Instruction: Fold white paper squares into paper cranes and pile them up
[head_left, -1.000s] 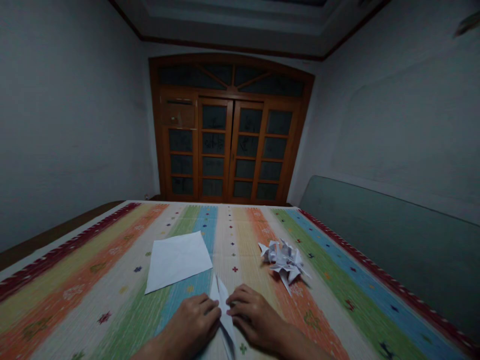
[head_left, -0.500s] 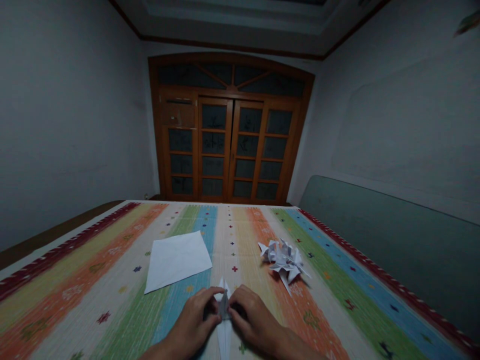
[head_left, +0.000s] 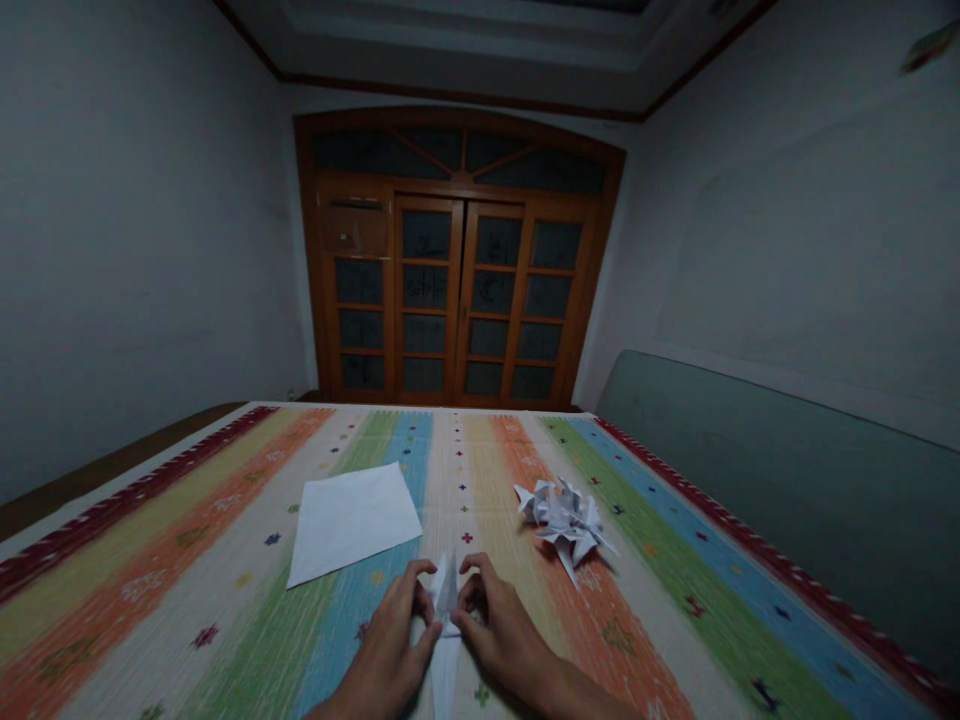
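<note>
A narrow piece of folded white paper (head_left: pixel 445 672) lies lengthwise in front of me, with a pointed flap standing at its far end. My left hand (head_left: pixel 396 632) pinches it from the left, thumb at the fold near the middle and index finger curled by the flap. From the other side my right hand (head_left: pixel 501 628) holds the same piece, thumb against the fold and index finger bent beside the point. The fingertips partly hide the folds.
Left of centre lies a flat sheet of white paper (head_left: pixel 355 522). A cluster of folded paper shapes (head_left: pixel 566 520), spiky and white, sits to the right. All rest on a striped tablecloth (head_left: pixel 480 455). A pale green panel (head_left: pixel 765 460) runs along the table's right side.
The flap at the far end of the folded paper now shows taller and more exposed. Both index fingers have shifted up and away from its middle, while the thumbs stay near the fold.
</note>
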